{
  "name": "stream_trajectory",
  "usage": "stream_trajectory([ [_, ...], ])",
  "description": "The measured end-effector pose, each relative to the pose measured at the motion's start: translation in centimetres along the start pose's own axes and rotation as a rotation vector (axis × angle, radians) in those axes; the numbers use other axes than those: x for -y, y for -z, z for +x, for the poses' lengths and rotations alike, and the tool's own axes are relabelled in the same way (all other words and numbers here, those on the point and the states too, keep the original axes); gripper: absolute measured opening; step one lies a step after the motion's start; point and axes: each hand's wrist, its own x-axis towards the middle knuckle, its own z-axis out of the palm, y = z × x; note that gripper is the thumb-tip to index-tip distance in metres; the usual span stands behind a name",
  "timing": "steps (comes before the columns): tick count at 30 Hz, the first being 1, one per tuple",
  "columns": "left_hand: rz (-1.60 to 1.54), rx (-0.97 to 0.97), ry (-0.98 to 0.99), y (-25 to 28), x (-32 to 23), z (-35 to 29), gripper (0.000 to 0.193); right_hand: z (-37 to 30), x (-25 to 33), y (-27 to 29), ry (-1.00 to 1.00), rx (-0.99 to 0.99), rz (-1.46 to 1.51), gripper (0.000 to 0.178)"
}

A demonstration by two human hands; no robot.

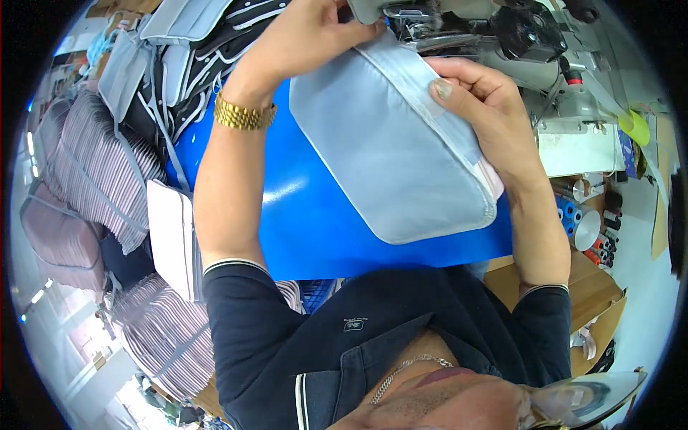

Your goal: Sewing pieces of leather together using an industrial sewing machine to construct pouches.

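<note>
A light blue-grey fabric piece (387,150) with rounded corners lies slanted over the blue tabletop (301,215). A paler folded strip runs along its upper right edge, and its far end reaches the sewing machine (423,29). My right hand (487,107) pinches that strip between thumb and fingers, with a pinkish layer showing below the hand. At the far end, close to the machine's presser foot, my left hand (315,36) has its thumb pressed on the fabric and its other fingers curled. The machine head partly covers those left fingertips.
Tied stacks of striped fabric pieces (107,158) crowd the left side. Black and grey pieces (193,64) pile up at the far left of the table. Thread spools (570,215) and a cardboard box (595,287) stand at the right.
</note>
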Motion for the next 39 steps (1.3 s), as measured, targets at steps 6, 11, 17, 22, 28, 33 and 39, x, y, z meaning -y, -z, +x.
stream_trajectory([
  [6, 0.275, 0.166, 0.332, 1.8, -0.3, 1.4, 0.037, 0.2, -0.4, -2.0, 0.089, -0.11, 0.157, 0.03],
  [11, 0.368, 0.147, 0.18, 1.5, 0.2, 1.5, 0.034, 0.2, -0.7, -1.9, 0.119, -0.115, 0.13, 0.029],
  [17, -0.032, 0.096, -0.18, 2.8, 5.2, 1.9, 0.031, 0.8, -1.7, -2.0, 0.164, -0.137, 0.141, 0.026],
  [22, 0.293, 0.089, -0.14, 4.0, 6.1, 2.8, 0.029, 0.9, -2.0, -2.3, 0.189, -0.169, 0.106, 0.025],
  [28, 0.713, 0.072, -0.053, 5.9, 5.4, 2.1, 0.027, 1.0, -1.0, -2.7, 0.178, -0.182, 0.061, 0.024],
  [33, 0.559, -0.427, -0.103, -0.3, 2.5, -3.4, 0.022, 1.3, -1.4, -2.0, 0.125, -0.201, 0.059, 0.025],
  [39, 0.638, -0.41, -0.016, -7.9, -4.0, -9.4, 0.026, 0.0, -1.2, -1.8, 0.188, -0.203, -0.076, 0.027],
])
